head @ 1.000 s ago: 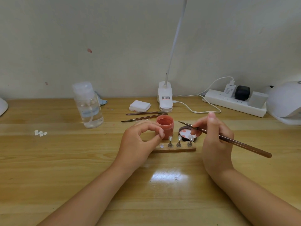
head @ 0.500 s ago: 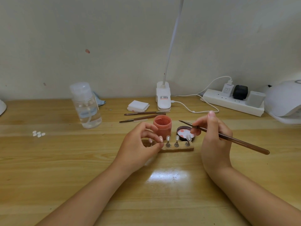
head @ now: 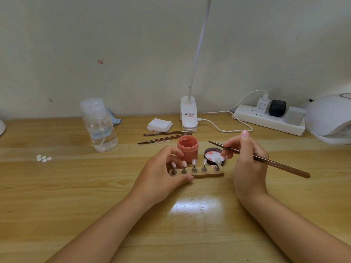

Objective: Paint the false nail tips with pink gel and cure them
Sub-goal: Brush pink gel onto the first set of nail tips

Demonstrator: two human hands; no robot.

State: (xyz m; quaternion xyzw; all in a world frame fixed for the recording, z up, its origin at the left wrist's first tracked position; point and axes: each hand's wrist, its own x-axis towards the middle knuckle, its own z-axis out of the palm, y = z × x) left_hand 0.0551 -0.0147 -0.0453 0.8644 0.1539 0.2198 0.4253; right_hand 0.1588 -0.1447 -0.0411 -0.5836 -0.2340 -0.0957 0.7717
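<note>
Centrally, the wooden nail stand [head: 207, 173] is gripped at its left end by the left hand [head: 161, 175], thumb on the near edge, fingers curled over the far side. Just right, a brush [head: 266, 160] is pinched by the right hand [head: 247, 160], tip held above the lid [head: 213, 155], with the pink gel jar [head: 188, 149] just behind the stand.

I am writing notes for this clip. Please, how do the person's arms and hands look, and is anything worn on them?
Both forearms are bare up to the frame's edge: no sleeves show. The left hand and the right hand wear no gloves, and no rings, bracelets or watch are visible. The fingernails appear short; those of the left hand look pale pink, though whether that is polish cannot be told.
</note>
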